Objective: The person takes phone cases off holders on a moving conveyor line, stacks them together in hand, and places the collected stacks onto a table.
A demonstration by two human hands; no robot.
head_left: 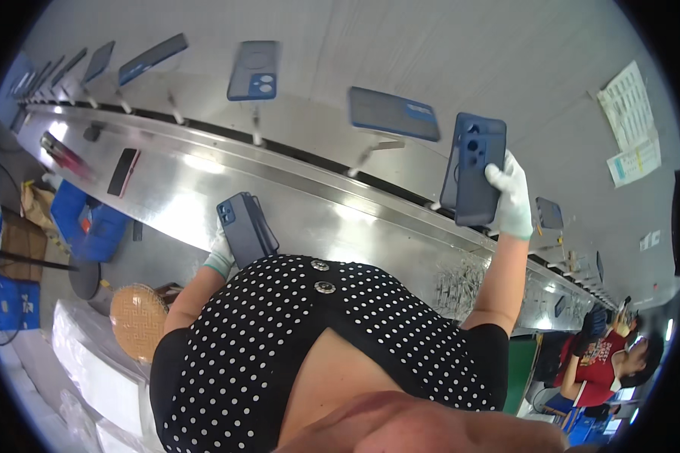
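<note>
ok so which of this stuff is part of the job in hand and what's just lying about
Likely part of the job:
dark blue phone cases in the left hand
blue case in the right hand
similar cases along the line

Apparently just lying about:
blue bin
round woven thing
plastic-wrapped white stack

A shiny silver metal surface (317, 215) runs along a smooth grey panel (400, 45). A round tan woven seat (137, 323) stands at left; a white strip light (669, 329) glows at far right.
</note>
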